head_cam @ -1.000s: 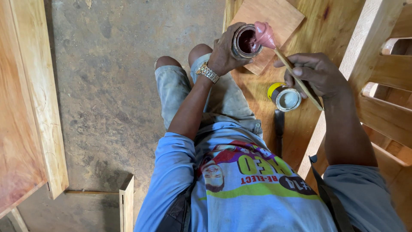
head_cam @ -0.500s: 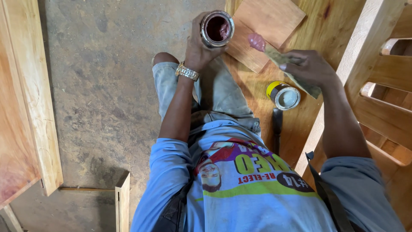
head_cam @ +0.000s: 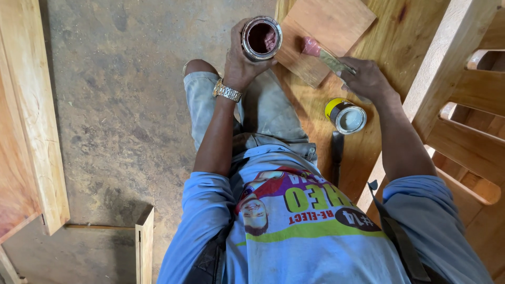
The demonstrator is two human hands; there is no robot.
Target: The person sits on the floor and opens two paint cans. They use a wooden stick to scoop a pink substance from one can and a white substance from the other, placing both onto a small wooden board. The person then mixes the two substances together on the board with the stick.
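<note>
My left hand [head_cam: 243,64] grips an open round tin [head_cam: 261,38] with dark reddish-brown stain inside, held up over my knees. My right hand [head_cam: 367,79] holds a paintbrush [head_cam: 322,53] whose bristle tip is pink-red with stain. The tip rests on a small square wooden board [head_cam: 326,26] that lies on a larger yellowish wooden panel [head_cam: 389,58]. A wristwatch sits on my left wrist.
A tin with a yellow rim and pale lid [head_cam: 346,115] stands on the panel near my right forearm, with a dark tool [head_cam: 336,158] beside it. Wooden furniture frames [head_cam: 468,94] rise on the right, planks [head_cam: 31,131] lean on the left, over a concrete floor [head_cam: 126,105].
The brush came out of the tin and moved right and down onto the small board. My left hand shifted the tin away from the brush.
</note>
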